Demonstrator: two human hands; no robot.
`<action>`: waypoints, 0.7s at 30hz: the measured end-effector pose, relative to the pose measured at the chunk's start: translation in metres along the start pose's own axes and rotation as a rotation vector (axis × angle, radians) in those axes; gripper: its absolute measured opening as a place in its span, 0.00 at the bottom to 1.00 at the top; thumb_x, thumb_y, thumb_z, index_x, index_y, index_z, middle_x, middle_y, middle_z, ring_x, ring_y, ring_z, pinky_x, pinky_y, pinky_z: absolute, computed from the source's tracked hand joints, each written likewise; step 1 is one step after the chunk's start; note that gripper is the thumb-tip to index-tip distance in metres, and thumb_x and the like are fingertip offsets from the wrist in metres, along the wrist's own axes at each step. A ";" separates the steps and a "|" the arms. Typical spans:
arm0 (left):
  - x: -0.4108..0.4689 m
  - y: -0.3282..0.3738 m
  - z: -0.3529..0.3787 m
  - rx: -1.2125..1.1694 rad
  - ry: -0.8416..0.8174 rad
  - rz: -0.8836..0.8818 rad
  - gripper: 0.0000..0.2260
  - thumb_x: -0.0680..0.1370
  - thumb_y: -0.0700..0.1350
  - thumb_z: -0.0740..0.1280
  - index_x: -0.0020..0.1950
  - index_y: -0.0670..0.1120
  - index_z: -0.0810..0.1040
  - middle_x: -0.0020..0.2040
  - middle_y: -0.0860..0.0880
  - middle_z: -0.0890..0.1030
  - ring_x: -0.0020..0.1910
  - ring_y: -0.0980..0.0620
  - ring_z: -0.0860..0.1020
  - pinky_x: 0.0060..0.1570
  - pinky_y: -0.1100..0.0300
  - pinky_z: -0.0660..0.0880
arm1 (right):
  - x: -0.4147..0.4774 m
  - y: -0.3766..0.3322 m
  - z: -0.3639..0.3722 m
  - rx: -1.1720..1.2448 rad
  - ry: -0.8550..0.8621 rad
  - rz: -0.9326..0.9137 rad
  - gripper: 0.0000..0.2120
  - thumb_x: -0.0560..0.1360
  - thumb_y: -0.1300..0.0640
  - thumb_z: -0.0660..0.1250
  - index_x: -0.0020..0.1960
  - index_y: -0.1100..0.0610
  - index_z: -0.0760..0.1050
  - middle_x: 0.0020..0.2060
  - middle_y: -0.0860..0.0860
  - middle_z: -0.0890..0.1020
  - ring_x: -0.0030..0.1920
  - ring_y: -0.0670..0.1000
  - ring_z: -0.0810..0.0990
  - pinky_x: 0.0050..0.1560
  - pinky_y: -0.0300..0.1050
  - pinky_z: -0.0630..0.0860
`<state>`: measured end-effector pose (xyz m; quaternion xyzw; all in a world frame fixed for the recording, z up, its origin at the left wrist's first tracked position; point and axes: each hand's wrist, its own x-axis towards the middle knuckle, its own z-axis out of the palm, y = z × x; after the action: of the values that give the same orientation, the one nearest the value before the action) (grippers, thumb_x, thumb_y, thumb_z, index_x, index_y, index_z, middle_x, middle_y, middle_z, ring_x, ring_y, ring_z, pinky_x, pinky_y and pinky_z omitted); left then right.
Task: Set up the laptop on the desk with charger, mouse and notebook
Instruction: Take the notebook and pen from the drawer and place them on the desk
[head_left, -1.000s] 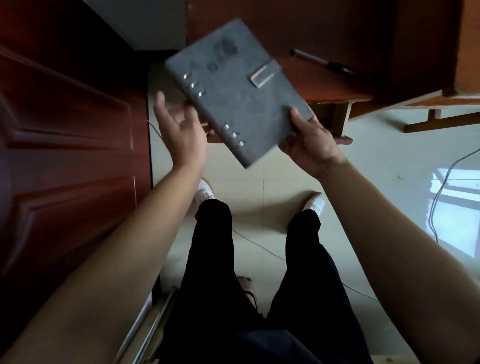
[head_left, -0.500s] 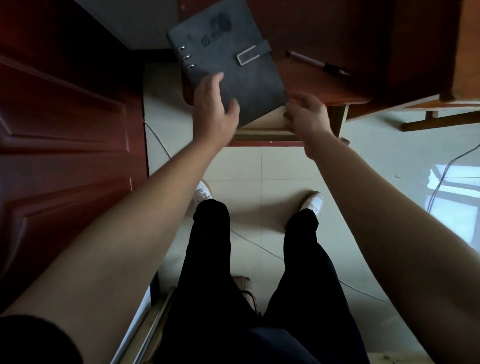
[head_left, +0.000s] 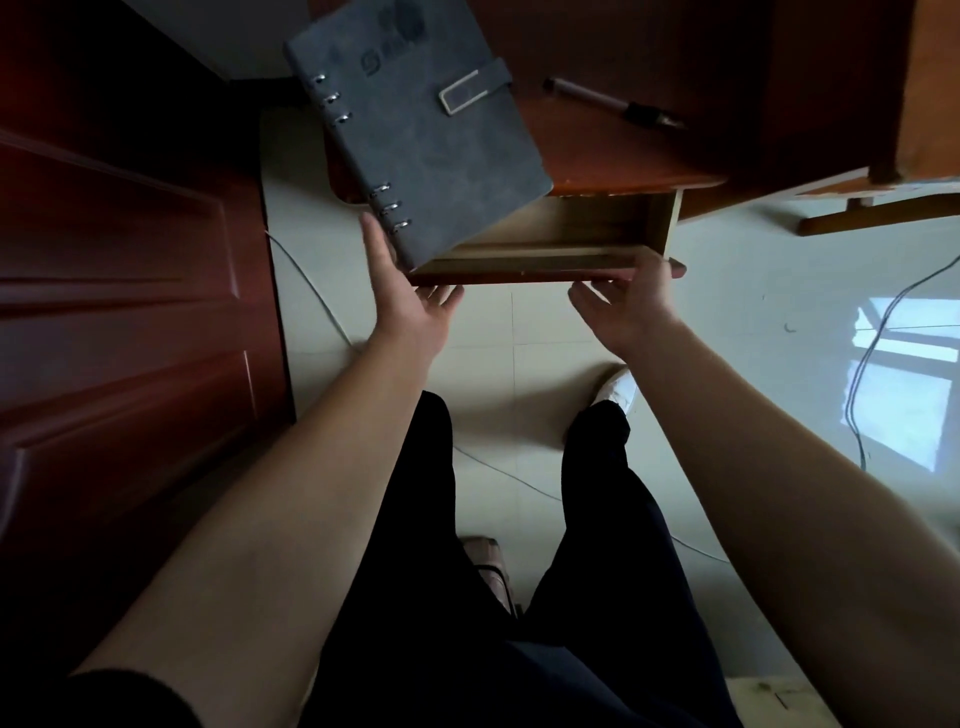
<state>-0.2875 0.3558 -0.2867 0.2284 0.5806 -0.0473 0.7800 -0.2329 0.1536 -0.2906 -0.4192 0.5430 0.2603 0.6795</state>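
The grey ring-bound notebook (head_left: 431, 130) with a strap clasp lies tilted on the dark wooden desk (head_left: 613, 150). Its near corner hangs over the desk edge and over the open drawer (head_left: 545, 244). My left hand (head_left: 410, 301) is open just below that corner, thumb beside the notebook's ringed edge, fingers under the drawer front. My right hand (head_left: 628, 301) is open against the right end of the drawer front, thumb on its top edge. No laptop, charger or mouse is in view.
A dark pen (head_left: 613, 101) lies on the desk right of the notebook. A red-brown door (head_left: 130, 291) stands close on the left. Thin cables (head_left: 862, 364) run across the pale tiled floor. My legs and white shoes are below.
The notebook went from both hands, held in the air, onto the desk. Both hands then dropped to the drawer front, and the left hand let go of the cover.
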 end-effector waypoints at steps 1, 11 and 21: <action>0.001 0.004 0.002 -0.073 0.018 -0.002 0.35 0.71 0.73 0.64 0.67 0.48 0.76 0.64 0.42 0.78 0.64 0.42 0.76 0.67 0.46 0.72 | -0.001 -0.001 0.002 0.034 0.003 -0.020 0.14 0.76 0.56 0.63 0.60 0.60 0.74 0.61 0.58 0.77 0.57 0.59 0.80 0.58 0.54 0.80; 0.005 0.028 0.021 -0.156 0.018 0.009 0.25 0.75 0.67 0.62 0.59 0.49 0.77 0.57 0.46 0.84 0.56 0.44 0.82 0.57 0.48 0.77 | -0.011 -0.028 0.036 0.005 -0.020 -0.116 0.11 0.71 0.54 0.64 0.52 0.56 0.74 0.53 0.54 0.76 0.54 0.55 0.81 0.50 0.46 0.80; 0.026 0.057 0.014 -0.022 -0.294 0.086 0.29 0.81 0.63 0.57 0.74 0.46 0.71 0.69 0.42 0.77 0.67 0.40 0.76 0.70 0.38 0.68 | -0.005 -0.049 0.058 0.036 -0.168 -0.083 0.07 0.72 0.56 0.62 0.50 0.55 0.68 0.46 0.52 0.72 0.50 0.55 0.78 0.55 0.48 0.76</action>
<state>-0.2479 0.4058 -0.2909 0.2350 0.4505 -0.0403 0.8604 -0.1646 0.1781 -0.2683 -0.4057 0.4710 0.2565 0.7401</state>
